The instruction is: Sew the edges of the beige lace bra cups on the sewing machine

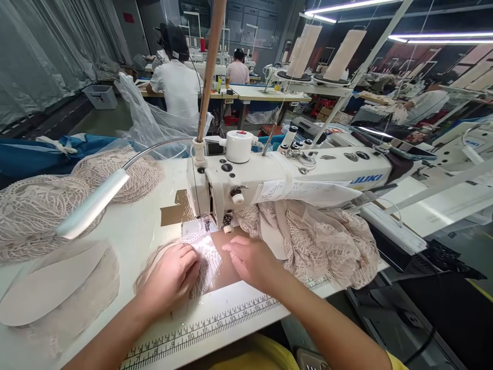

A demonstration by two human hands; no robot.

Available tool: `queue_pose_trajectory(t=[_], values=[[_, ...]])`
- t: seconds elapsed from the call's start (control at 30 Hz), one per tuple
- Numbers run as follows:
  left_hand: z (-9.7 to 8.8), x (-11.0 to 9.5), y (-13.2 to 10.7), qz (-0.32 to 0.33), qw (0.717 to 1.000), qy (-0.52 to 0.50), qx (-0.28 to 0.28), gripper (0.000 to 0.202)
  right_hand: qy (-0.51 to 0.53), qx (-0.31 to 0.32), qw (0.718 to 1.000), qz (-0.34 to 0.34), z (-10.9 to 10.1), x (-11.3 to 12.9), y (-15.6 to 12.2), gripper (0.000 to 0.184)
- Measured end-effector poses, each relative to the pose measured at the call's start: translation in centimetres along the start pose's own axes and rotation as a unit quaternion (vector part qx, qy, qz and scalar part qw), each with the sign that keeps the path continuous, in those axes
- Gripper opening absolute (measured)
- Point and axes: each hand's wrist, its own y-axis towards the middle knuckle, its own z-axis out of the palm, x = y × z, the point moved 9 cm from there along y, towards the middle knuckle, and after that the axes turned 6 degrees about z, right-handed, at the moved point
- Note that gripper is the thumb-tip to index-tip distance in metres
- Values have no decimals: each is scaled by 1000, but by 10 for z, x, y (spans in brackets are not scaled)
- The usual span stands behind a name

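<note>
My left hand (172,271) is curled on a beige lace piece (208,262), its fingers bent over the edge. The lace lies partly under the needle area of a white sewing machine (231,187) and is brightly lit there. My right hand (252,261) hovers at the lace's right side, over a brown plate (227,264) on the machine bed. Its thumb and fingers are pinched together; whatever is between them is too small to make out. Right of the needle, a bunched heap of beige lace (327,241) lies under the machine arm.
Beige lace cups (38,213) and a flat piece with sheer fabric (54,288) lie at left. A bendable lamp (94,203) reaches over them. A printed ruler (208,324) runs along the front edge. Thread cones (304,51) stand behind; people (175,85) sit at machines beyond.
</note>
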Motion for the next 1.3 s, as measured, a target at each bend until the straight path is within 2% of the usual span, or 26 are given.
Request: queue_pose_trajectory(t=[0.17, 0.27, 0.43, 0.53, 0.63, 0.77, 0.87, 1.03, 1.3], values=[[2, -3, -1, 17, 1000, 13, 5, 18, 27, 9, 999, -32, 10, 11, -16, 26], [7, -5, -1, 32, 999, 30, 0, 21, 46, -2, 998, -38, 14, 12, -22, 26], [7, -2, -3, 27, 999, -25, -10, 21, 58, -25, 998, -31, 12, 9, -24, 28], [4, 0, -3, 19, 999, -50, -8, 18, 47, -38, 998, -23, 10, 8, -22, 30], [4, 1, -4, 20, 998, -52, 3, 15, 2, -26, 999, -35, 17, 13, -22, 32], [8, 1, -6, 40, 999, -7, 10, 19, -53, 10, 997, -60, 30, 21, -25, 36], [11, -8, -5, 91, 995, 35, 12, 25, -57, 24, 996, -59, 34, 21, -27, 35], [23, -17, -5, 147, 982, 106, 49, 35, -39, 24, 997, -58, 34, 19, -29, 39], [25, -16, -5, 138, 977, 159, 34, 41, -25, -9, 998, -65, 28, 21, -29, 37]])
